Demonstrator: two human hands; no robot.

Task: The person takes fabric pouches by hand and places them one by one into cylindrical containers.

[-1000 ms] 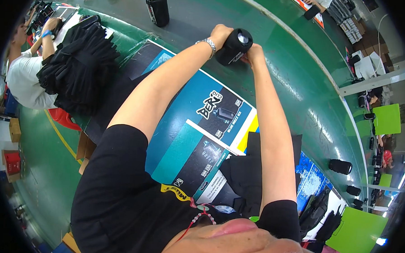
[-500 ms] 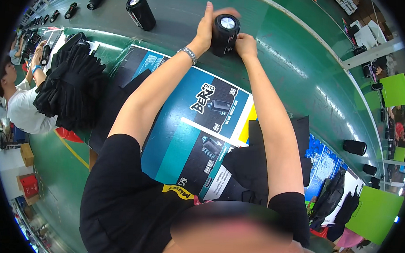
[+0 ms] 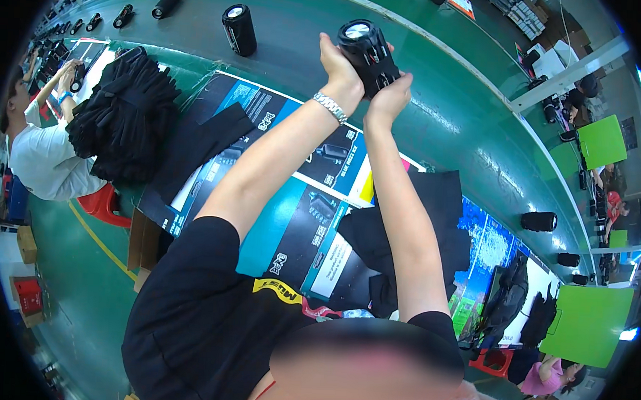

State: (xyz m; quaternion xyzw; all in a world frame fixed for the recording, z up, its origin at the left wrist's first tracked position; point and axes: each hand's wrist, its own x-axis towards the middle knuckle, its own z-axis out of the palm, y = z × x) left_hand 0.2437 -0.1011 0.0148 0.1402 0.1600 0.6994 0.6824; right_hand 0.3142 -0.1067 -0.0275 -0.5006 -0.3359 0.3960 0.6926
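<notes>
Above the far edge of the worktable I hold a black cylindrical portable speaker [image 3: 370,58] with a silver round end. It is tilted, with the silver end up and to the left. My left hand [image 3: 341,71] is closed round its left side, a metal watch band on the wrist. My right hand [image 3: 389,103] grips the lower right part, fingers partly hidden behind the speaker. A second black speaker [image 3: 240,33] stands upright on the grey-green conveyor belt [image 3: 298,52], to the left of my hands.
Printed cardboard sheets [image 3: 262,226] cover the table. A tied bundle of black cloth strips [image 3: 124,113] lies left, and flat black cloth pieces [image 3: 434,212] lie right. More speakers [image 3: 539,222] sit along the belt. A co-worker [image 3: 48,141] sits at the left.
The speaker has gone from nearly upright to tilted. My right hand has shifted its grip to the lower part, and both hands have turned with it. The whole view has shifted slightly.
</notes>
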